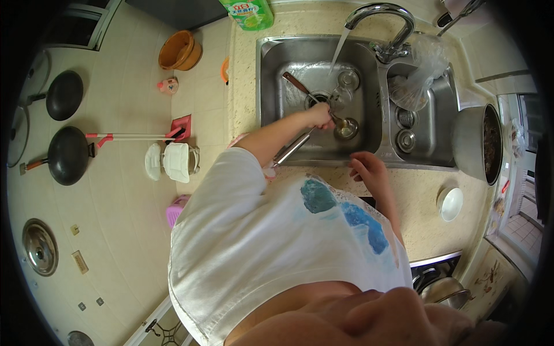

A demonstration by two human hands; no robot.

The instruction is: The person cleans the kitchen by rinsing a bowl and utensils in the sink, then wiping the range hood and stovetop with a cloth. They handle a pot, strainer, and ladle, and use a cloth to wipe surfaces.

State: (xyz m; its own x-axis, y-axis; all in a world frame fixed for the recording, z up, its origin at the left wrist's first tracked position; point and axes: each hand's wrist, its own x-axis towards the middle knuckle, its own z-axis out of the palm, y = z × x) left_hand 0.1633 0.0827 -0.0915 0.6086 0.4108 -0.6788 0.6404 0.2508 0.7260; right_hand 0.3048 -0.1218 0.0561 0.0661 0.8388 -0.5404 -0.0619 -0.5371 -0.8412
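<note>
My left hand reaches down into the large sink basin. It is closed around the neck of a ladle whose bowl rests near the basin floor; its fingers are partly hidden. A brown handle extends from the hand towards the drain side. Beneath the hand, a utensil's metal handle leans over the near rim; its other end is hidden. My right hand hovers by the near sink edge, holding nothing, fingers loosely bent. Water runs from the chrome faucet behind the hands.
A plastic bag hangs over the small basin. To the right stand a large metal pot with dark contents and a white bowl. A green detergent package is at the back left. A gas stove lies lower right.
</note>
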